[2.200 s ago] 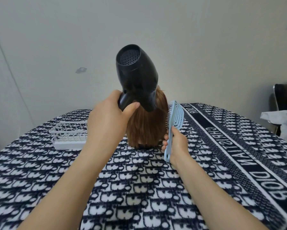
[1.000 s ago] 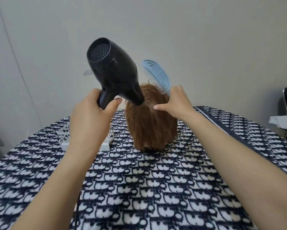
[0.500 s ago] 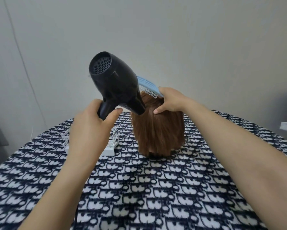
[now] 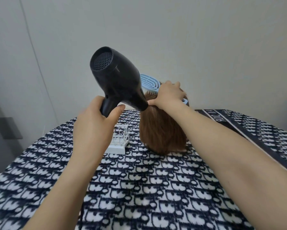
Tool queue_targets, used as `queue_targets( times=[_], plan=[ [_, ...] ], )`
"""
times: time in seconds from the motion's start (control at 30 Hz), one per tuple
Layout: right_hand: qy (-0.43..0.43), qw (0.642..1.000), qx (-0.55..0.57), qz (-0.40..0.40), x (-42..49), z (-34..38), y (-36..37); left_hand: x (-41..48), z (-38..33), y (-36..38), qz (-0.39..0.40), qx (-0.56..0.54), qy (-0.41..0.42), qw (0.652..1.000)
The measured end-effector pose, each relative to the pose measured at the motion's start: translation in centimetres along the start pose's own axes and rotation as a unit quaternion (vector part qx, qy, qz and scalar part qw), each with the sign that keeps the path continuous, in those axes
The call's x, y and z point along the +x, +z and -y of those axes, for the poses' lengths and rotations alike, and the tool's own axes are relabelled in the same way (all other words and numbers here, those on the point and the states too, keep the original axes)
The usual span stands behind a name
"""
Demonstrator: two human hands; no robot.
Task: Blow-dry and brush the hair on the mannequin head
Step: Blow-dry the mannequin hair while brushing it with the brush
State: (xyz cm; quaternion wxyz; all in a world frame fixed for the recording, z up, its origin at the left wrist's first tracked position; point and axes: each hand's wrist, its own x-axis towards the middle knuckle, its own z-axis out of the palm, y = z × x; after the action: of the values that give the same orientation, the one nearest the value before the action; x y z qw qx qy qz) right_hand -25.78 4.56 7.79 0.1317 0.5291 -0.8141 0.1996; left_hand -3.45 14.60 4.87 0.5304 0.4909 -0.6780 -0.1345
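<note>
While the head camera looks down along both bare forearms, I see the left hand point(image 4: 93, 123) gripping the handle of the black hair dryer point(image 4: 118, 80), with the thumb laid across the near side of the handle and the other fingers curled round behind it, where I cannot make them out. The dryer is held above the table, its meshed rear grille turned up and to the left, its nozzle slanting down and to the right so that the tip sits right at the crown of the mannequin head point(image 4: 162, 135). The head stands on the dark blue and white patterned cloth point(image 4: 139, 188) toward the far side of the table, and I see only its brown hair point(image 4: 157, 123), hanging straight down to the cloth. The right hand point(image 4: 169, 95) lies on top of the crown, fingers bunched together and curled over the handle of the light blue vented brush point(image 4: 149, 81), thumb pressed against the hair just beside the nozzle tip. The brush lies bristles down on the hair, its head poking out to the left of the hand and partly behind the dryer barrel. A white wire rack point(image 4: 120, 141) stands on the cloth just left of the hair, partly hidden by the left hand, and a plain pale wall point(image 4: 206, 39) rises behind everything
</note>
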Motion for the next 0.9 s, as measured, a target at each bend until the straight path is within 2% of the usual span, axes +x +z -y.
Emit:
queue_targets(
  times=[0.13, 0.33, 0.43, 0.5, 0.57, 0.67, 0.8, 0.9],
  plan=[
    [-0.001, 1.000, 0.016, -0.005, 0.2, 0.5, 0.6, 0.1, 0.5, -0.2, -0.001, -0.003, -0.007, 1.000],
    [-0.102, 0.990, 0.093, 0.000, -0.3, -1.9, 0.1, -0.3, 0.9, -0.1, 0.013, 0.039, -0.012, 0.999],
    [-0.075, 0.977, 0.193, -0.042, -0.9, -4.7, -0.5, -0.3, 1.1, 0.1, 0.029, -0.025, -0.033, 0.999],
    [-0.052, 0.976, 0.195, -0.080, -1.6, -6.9, -0.7, -0.1, 0.9, 0.2, 0.042, -0.084, -0.063, 0.994],
    [-0.041, 0.978, 0.183, -0.090, -2.5, -9.0, -0.6, -0.2, 0.5, 0.4, 0.046, -0.081, -0.060, 0.994],
    [-0.031, 0.973, 0.223, -0.043, -4.3, -11.7, 0.3, -0.6, -0.3, 1.0, 0.020, 0.025, -0.001, 0.999],
    [0.014, 0.939, 0.341, 0.040, -6.5, -14.0, 1.9, -1.2, -1.5, 1.6, 0.027, -0.018, 0.000, 0.999],
    [0.026, 0.915, 0.398, 0.056, -7.1, -14.9, 2.6, -1.3, -1.8, 2.0, 0.017, 0.034, 0.026, 0.999]
  ],
)
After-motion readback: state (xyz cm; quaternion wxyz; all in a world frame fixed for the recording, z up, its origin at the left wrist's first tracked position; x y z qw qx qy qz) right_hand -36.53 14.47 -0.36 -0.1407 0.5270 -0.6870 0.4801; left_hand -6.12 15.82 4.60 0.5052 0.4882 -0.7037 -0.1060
